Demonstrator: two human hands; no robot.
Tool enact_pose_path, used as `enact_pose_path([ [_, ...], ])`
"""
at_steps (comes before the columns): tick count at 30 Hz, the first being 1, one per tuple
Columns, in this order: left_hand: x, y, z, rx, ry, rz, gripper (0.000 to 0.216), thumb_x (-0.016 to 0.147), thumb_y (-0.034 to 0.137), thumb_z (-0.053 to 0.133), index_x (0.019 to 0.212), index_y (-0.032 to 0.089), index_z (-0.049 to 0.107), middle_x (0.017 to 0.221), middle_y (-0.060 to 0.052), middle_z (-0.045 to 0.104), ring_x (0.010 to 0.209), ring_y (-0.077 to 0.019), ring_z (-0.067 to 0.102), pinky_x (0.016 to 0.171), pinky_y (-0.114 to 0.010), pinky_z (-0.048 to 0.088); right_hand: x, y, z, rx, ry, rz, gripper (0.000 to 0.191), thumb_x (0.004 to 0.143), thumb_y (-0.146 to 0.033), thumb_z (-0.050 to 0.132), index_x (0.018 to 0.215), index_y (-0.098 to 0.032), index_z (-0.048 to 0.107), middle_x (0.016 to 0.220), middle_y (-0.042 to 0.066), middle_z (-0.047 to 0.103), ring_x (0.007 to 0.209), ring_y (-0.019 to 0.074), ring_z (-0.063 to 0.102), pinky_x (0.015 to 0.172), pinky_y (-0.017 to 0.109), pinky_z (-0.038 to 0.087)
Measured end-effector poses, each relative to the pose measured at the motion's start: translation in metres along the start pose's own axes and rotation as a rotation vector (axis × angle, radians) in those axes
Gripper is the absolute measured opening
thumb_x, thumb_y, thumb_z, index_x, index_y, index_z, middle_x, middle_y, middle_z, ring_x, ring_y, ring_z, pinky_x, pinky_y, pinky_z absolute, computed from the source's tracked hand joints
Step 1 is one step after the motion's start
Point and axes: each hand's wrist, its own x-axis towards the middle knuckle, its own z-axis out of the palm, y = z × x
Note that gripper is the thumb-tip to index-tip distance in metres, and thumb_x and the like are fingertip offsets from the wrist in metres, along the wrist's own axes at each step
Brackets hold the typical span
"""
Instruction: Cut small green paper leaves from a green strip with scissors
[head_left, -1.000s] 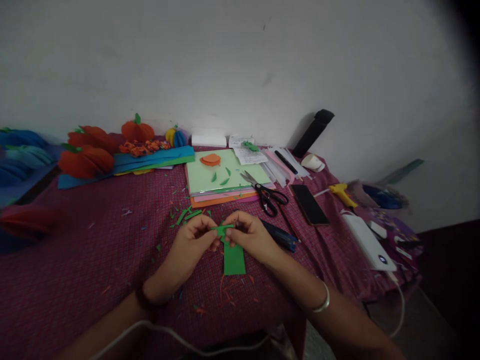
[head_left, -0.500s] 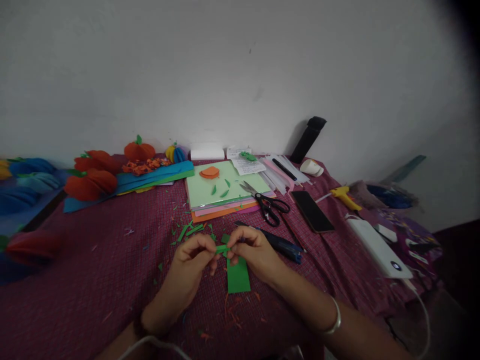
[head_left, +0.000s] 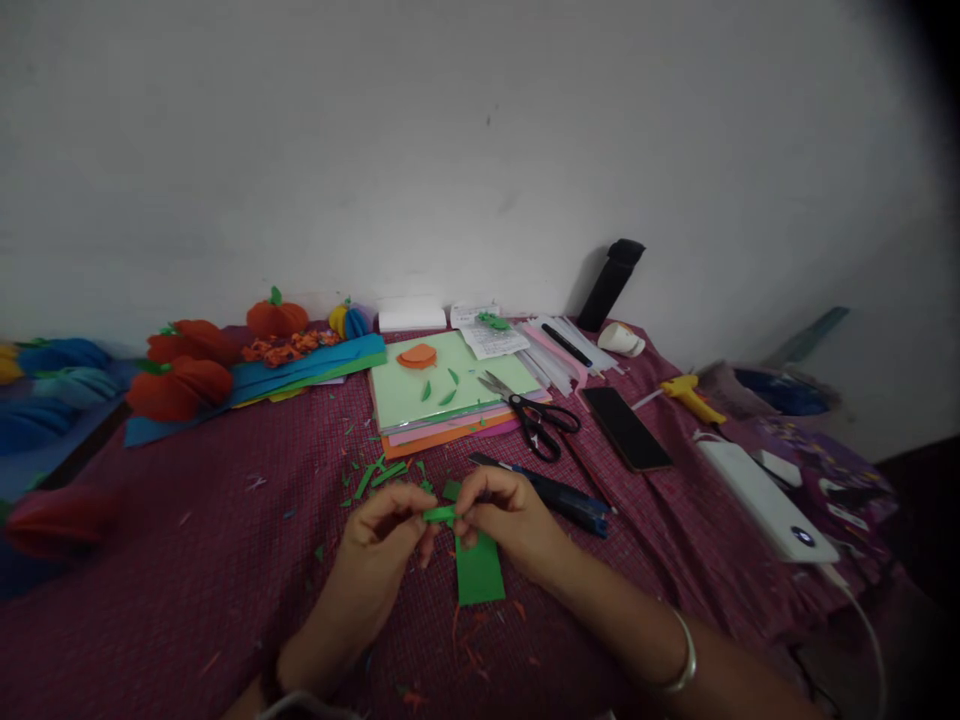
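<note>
Both my hands meet over the maroon checked cloth (head_left: pixel 187 560). My left hand (head_left: pixel 379 540) and my right hand (head_left: pixel 506 520) pinch the rolled top end of a green paper strip (head_left: pixel 476 565) between fingertips. The flat lower part of the strip hangs down toward the cloth below my right hand. My right wrist wears a silver bangle (head_left: pixel 679 660). Small green paper scraps (head_left: pixel 375 475) lie just beyond my fingers.
Behind my hands lie a stack of coloured paper sheets (head_left: pixel 442 395), black scissors (head_left: pixel 536 415), a dark blue pen (head_left: pixel 559 490) and a phone (head_left: pixel 626 428). A yellow glue gun (head_left: pixel 690 395) and white power bank (head_left: pixel 765 500) sit right. Orange paper pumpkins (head_left: pixel 180 380) stand left.
My hands have kept rolling the top of the green strip, which looks tighter. The view has tilted, so hands and table sit lower in the picture.
</note>
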Motion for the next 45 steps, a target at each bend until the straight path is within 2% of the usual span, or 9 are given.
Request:
enact_pose_path([
  [13, 0.0, 0.001, -0.002, -0.009, -0.035, -0.041, 0.015, 0.063, 0.006, 0.057, 0.055, 0.018, 0.061, 0.056, 0.005, 0.048, 0.046, -0.0073, 0.045, 0.042, -0.02, 0.036, -0.003, -0.004, -0.001, -0.108, -0.07, -0.037, 0.008, 0.069, -0.01, 0.057, 0.069, -0.017, 0.061, 0.058, -0.004, 0.062, 0.049, 0.0082, 0.058, 0.049, 0.02, 0.048],
  [17, 0.0, 0.001, -0.003, -0.05, -0.081, -0.051, 0.012, 0.068, 0.014, 0.057, 0.058, 0.017, 0.062, 0.06, 0.003, 0.051, 0.048, -0.0089, 0.049, 0.043, -0.021, 0.039, -0.004, -0.003, 0.0, -0.107, -0.065, -0.038, 0.01, 0.069, -0.009, 0.056, 0.068, -0.017, 0.061, 0.058, -0.004, 0.062, 0.049, 0.0081, 0.057, 0.049, 0.02, 0.047],
  [20, 0.0, 0.0, -0.001, -0.027, -0.037, -0.078, 0.022, 0.073, 0.023, 0.063, 0.055, 0.017, 0.053, 0.056, 0.005, 0.049, 0.044, -0.0068, 0.044, 0.04, -0.019, 0.035, -0.005, -0.003, 0.001, -0.121, -0.065, -0.018, 0.01, 0.069, -0.009, 0.055, 0.068, -0.017, 0.061, 0.059, -0.003, 0.062, 0.049, 0.0083, 0.057, 0.05, 0.02, 0.046],
  [22, 0.0, 0.0, 0.002, -0.01, -0.027, -0.131, 0.027, 0.073, 0.027, 0.067, 0.058, 0.018, 0.047, 0.051, 0.007, 0.046, 0.04, -0.0057, 0.038, 0.037, -0.017, 0.031, -0.005, -0.002, 0.002, -0.137, -0.068, -0.019, 0.009, 0.069, -0.009, 0.056, 0.068, -0.017, 0.061, 0.059, -0.003, 0.061, 0.05, 0.0084, 0.056, 0.051, 0.02, 0.046],
  [28, -0.002, 0.0, 0.007, -0.033, -0.136, -0.304, 0.019, 0.075, 0.033, 0.064, 0.083, 0.021, 0.051, 0.05, 0.008, 0.051, 0.036, -0.0057, 0.036, 0.033, -0.015, 0.026, -0.005, 0.001, 0.003, -0.179, -0.111, -0.095, 0.012, 0.069, -0.008, 0.055, 0.067, -0.017, 0.061, 0.059, -0.003, 0.059, 0.052, 0.0087, 0.053, 0.052, 0.021, 0.043],
  [33, -0.002, 0.001, 0.004, 0.0, -0.085, -0.24, 0.013, 0.075, 0.024, 0.062, 0.079, 0.022, 0.05, 0.046, 0.01, 0.048, 0.035, -0.0048, 0.033, 0.034, -0.014, 0.025, -0.005, -0.001, 0.001, -0.195, -0.11, -0.056, 0.015, 0.067, -0.006, 0.05, 0.066, -0.017, 0.061, 0.06, -0.003, 0.059, 0.052, 0.009, 0.053, 0.051, 0.02, 0.043],
  [39, -0.002, -0.002, -0.005, 0.089, -0.058, -0.142, 0.008, 0.08, 0.021, 0.056, 0.078, 0.022, 0.048, 0.048, 0.01, 0.046, 0.038, -0.0053, 0.034, 0.036, -0.014, 0.025, 0.0, -0.008, -0.01, -0.14, 0.035, -0.044, 0.009, 0.071, -0.011, 0.052, 0.07, -0.017, 0.058, 0.059, -0.003, 0.058, 0.05, 0.0088, 0.051, 0.049, 0.02, 0.04],
  [41, -0.002, -0.003, -0.007, 0.15, -0.081, -0.122, 0.007, 0.082, 0.019, 0.054, 0.08, 0.023, 0.049, 0.049, 0.01, 0.047, 0.039, -0.0054, 0.035, 0.037, -0.015, 0.027, 0.0, -0.009, -0.01, -0.181, -0.01, -0.005, 0.005, 0.078, -0.02, 0.055, 0.076, -0.017, 0.058, 0.062, -0.003, 0.058, 0.05, 0.0085, 0.05, 0.05, 0.02, 0.04],
  [45, -0.003, 0.0, -0.005, 0.301, -0.126, -0.062, 0.007, 0.081, 0.018, 0.055, 0.078, 0.022, 0.05, 0.052, 0.009, 0.048, 0.04, -0.0059, 0.037, 0.039, -0.016, 0.029, -0.002, -0.006, -0.005, -0.248, -0.205, 0.102, 0.029, 0.079, -0.045, 0.061, 0.079, -0.017, 0.054, 0.063, -0.004, 0.052, 0.05, 0.0082, 0.048, 0.048, 0.02, 0.038],
])
